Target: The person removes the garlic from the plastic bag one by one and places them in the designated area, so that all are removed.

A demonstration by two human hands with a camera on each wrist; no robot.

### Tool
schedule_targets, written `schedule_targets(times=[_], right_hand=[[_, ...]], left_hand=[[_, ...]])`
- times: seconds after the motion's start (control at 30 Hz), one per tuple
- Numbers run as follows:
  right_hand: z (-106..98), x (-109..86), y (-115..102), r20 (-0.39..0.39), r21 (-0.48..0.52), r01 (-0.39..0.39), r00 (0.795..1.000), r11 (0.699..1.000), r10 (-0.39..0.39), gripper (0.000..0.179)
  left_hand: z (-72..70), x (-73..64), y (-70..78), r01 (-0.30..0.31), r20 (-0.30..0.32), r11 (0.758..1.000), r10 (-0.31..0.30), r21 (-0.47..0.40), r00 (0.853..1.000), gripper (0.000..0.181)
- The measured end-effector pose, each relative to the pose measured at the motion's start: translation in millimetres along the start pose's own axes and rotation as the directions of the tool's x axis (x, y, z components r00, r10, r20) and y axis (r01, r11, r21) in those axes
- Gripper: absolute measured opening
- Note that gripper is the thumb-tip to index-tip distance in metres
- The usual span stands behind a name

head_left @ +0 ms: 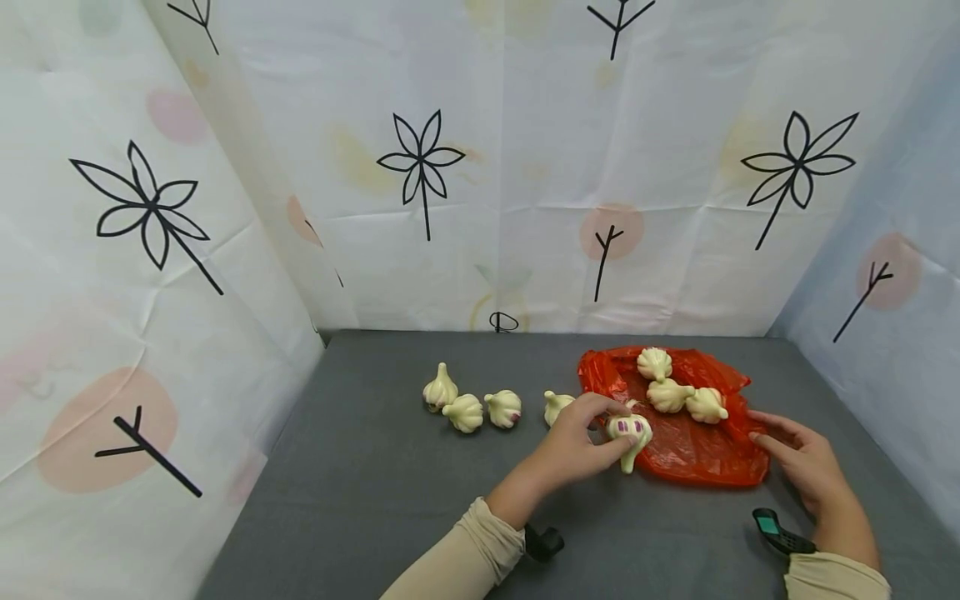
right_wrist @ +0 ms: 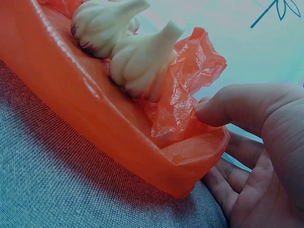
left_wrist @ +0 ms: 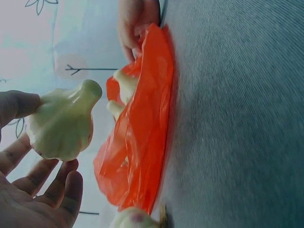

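Observation:
My left hand (head_left: 576, 442) grips a garlic bulb (head_left: 630, 432) at the left edge of a red plastic bag (head_left: 697, 458). In the left wrist view the held garlic bulb (left_wrist: 64, 123) is pinched between thumb and fingertips, its stem pointing toward the bag. At the bag's right side, my right hand (head_left: 806, 462) pinches the edge between thumb and fingers. The right wrist view shows the red bag (right_wrist: 190, 152) bunched at that thumb. Several garlic bulbs (head_left: 669, 395) lie on the bag toward the back.
Left of the bag, more garlic bulbs (head_left: 463, 412) lie in a loose row on the grey table (head_left: 375, 500). One of them (head_left: 556, 406) is right behind my left hand. Patterned white cloth (head_left: 510, 167) walls the table's back and sides.

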State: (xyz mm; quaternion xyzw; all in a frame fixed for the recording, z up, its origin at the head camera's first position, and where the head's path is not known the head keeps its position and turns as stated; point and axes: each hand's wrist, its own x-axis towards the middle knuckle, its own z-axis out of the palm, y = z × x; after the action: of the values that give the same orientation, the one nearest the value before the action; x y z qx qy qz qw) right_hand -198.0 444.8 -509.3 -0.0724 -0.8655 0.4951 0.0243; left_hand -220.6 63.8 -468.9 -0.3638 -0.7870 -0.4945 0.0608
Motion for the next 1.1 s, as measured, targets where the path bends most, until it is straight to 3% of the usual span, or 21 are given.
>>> schedule_targets(times=[0.2,0.67,1.1], right_hand=[[0.7,-0.2,-2.1,-0.001,0.0,-0.003,1.0,1.0,0.003,0.047],[-0.1,3.1,-4.1,0.021,-0.002,-0.035,0.999,0.999,0.035,0.05],[-2.3,-0.8,-3.0,0.013,-0.049,-0.056,0.998,0.997,0.056,0.057]], left_hand=[[-11.4,-9.6,-9.2,0.007,-0.019,1.0,-0.006,0.02,1.0,0.029],[-31.5,-28.5,-20.4,0.026,0.012,1.0,-0.026,0.006,1.0,0.029],[-41.5,-33.8,-24.0,0.03,0.137,0.998,-0.038,0.059,0.99,0.024]])
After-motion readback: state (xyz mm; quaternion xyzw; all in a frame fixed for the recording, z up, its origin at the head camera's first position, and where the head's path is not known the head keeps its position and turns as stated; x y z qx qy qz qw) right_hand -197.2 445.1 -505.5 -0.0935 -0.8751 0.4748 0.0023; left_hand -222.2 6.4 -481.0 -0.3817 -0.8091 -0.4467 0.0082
